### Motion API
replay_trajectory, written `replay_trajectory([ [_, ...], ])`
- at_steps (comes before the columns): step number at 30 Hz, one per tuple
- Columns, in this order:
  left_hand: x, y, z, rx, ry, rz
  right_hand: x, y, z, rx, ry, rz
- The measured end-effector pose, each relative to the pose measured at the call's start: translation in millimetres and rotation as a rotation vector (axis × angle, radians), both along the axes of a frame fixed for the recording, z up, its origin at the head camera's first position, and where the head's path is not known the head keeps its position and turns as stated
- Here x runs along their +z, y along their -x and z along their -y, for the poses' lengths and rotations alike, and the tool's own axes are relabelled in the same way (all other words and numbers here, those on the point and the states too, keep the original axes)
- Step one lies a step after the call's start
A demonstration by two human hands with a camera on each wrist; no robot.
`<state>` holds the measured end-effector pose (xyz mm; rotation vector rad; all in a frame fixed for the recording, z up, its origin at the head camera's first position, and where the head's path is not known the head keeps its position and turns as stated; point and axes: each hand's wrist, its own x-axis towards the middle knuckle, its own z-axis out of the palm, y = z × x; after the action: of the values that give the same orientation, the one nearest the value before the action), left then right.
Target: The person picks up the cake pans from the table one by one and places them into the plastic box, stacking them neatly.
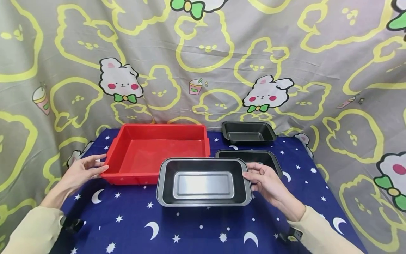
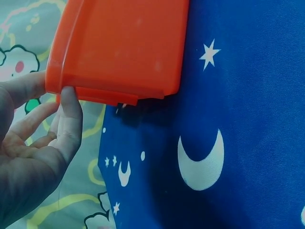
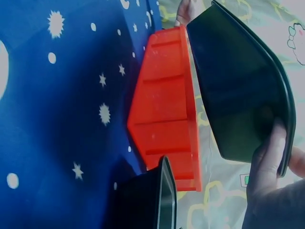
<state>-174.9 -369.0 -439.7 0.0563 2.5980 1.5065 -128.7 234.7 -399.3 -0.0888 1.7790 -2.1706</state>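
Observation:
My right hand [image 1: 266,181] pinches the right rim of a dark metal loaf pan [image 1: 203,185], thumb inside and fingers under the edge. The pan hangs above the cloth, its inside tipped toward me; the right wrist view shows its dark outer wall [image 3: 238,81] raised off the table. At the left, my left hand [image 1: 84,171] holds the near left corner of a red rectangular tray [image 1: 165,150]. In the left wrist view the thumb and fingers [image 2: 70,119] meet at the tray's rim. The loaf pan overlaps the tray's near right corner in the head view.
A second dark loaf pan [image 1: 231,154] sits behind the raised one, partly hidden by it and my right hand. Another loaf pan [image 1: 248,132] stands at the back right. A blue cloth [image 1: 187,225] with moons and stars covers the table; a patterned curtain [image 1: 171,46] hangs behind.

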Motion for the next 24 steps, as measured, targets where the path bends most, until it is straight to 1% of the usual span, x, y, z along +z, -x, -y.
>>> replay_trajectory([
  [3,0.0,-0.5,-0.5,0.001,0.006,-0.001,3.1,7.2,3,-0.014,0.0,0.01],
  [11,0.7,-0.2,0.3,-0.001,0.027,0.004,11.5,24.8,13,-0.05,-0.042,0.053],
  [14,1.0,0.2,0.6,-0.002,0.042,0.009,14.2,31.6,16,-0.063,-0.039,0.066],
  [18,0.5,0.8,0.9,-0.003,0.058,0.015,15.9,40.9,21,-0.078,-0.035,0.067],
  [24,-0.7,0.5,1.9,-0.004,0.066,0.014,17.2,55.2,28,-0.078,-0.036,0.053],
])
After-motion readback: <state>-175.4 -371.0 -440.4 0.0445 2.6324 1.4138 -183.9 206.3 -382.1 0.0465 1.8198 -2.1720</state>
